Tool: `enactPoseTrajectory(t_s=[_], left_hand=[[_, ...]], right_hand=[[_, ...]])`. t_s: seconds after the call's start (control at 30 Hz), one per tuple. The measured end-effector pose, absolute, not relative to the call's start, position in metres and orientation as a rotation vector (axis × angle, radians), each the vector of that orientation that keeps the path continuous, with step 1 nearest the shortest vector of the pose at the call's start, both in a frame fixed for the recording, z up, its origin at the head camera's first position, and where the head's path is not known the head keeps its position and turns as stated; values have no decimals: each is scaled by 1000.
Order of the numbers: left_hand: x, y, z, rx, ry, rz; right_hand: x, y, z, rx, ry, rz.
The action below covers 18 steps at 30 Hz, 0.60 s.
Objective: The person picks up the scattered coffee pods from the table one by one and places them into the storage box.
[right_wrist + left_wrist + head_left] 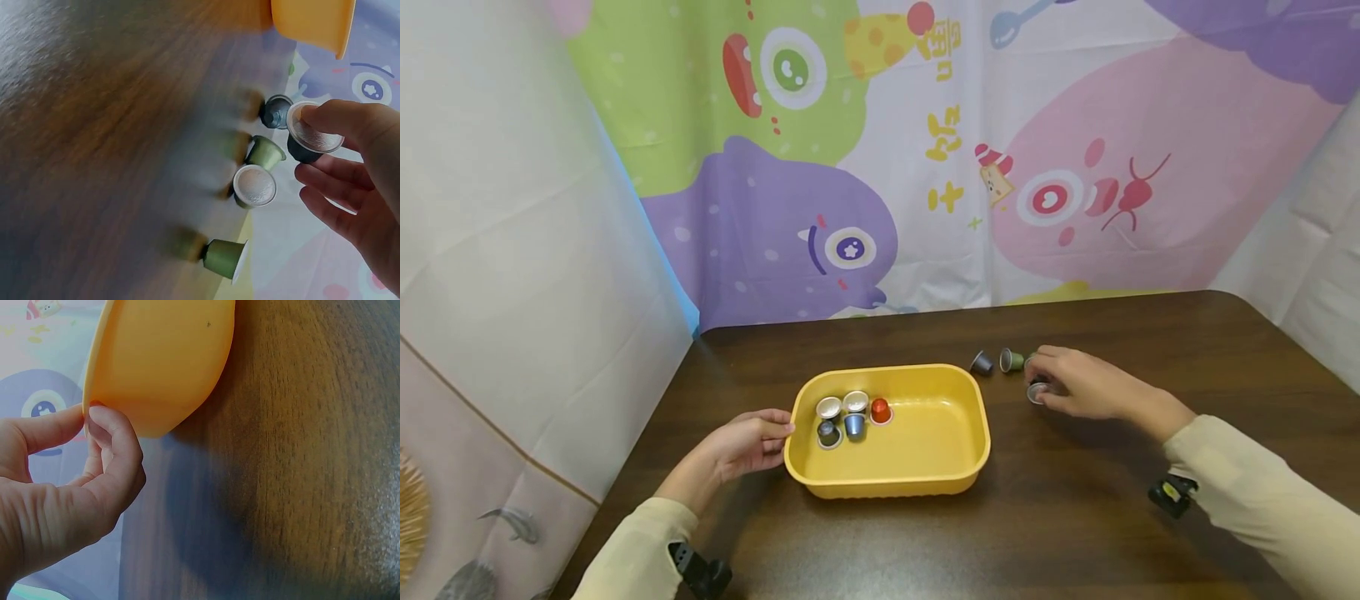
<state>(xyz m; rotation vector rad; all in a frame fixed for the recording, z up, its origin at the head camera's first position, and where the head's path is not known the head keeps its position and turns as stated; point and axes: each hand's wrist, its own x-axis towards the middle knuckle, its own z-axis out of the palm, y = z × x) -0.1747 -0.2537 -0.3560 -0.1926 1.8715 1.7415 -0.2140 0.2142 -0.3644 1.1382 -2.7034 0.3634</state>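
Observation:
My left hand (741, 446) pinches the left rim of a yellow plastic tub (887, 482) between thumb and fingers; the left wrist view shows this grip closely. Inside the tub, toward its left end, several coffee capsules sit together, among them a red one (880, 409) and a blue one (854, 427). To the right of the tub, my right hand (1078, 383) holds a dark coffee capsule (304, 150) by thumb and fingers, its silver lid toward the thumb. Near it on the table are a dark grey capsule (982, 362) and green capsules (265, 152), one partly hidden by the fingers in the head view.
The dark wooden table (1075, 517) carries the tub and the loose capsules. A cartoon-printed cloth (940, 250) hangs along its back edge, and pale cloth (535, 208) hangs at the left side. In the right wrist view another green capsule (224, 258) lies apart.

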Motion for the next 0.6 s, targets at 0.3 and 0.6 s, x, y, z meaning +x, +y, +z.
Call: enactPoseTrajectory(t_s=[0.3, 0.6], left_hand=[[-175, -254, -358, -201, 1872, 1737], [-176, -255, -357, -189, 1855, 1750]], right_hand=[[-215, 205, -359, 1137, -2619, 256], [-216, 195, -351, 1196, -2490, 229]])
